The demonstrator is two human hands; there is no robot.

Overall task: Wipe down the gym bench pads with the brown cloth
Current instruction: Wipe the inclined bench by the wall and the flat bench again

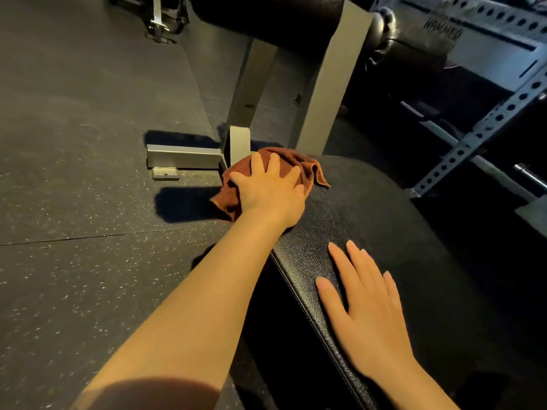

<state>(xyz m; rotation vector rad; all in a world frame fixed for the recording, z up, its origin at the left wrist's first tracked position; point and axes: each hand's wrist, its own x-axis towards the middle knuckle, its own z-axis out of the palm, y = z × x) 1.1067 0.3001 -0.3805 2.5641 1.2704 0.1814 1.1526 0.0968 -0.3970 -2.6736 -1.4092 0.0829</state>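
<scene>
A black textured bench pad (384, 226) runs from the lower middle toward the upper right. The brown cloth (307, 167) lies bunched over the pad's far left corner, part of it hanging past the edge. My left hand (268, 187) presses on the cloth with fingers spread and straight. My right hand (364, 309) lies flat on the near part of the pad, fingers straight and holding nothing.
Grey steel frame legs (334, 93) and a floor foot (183, 158) stand just beyond the cloth. A black roller pad (266, 16) sits above them. A perforated rack upright (485, 131) and bar are at the right. Speckled rubber flooring (88, 173) covers the left.
</scene>
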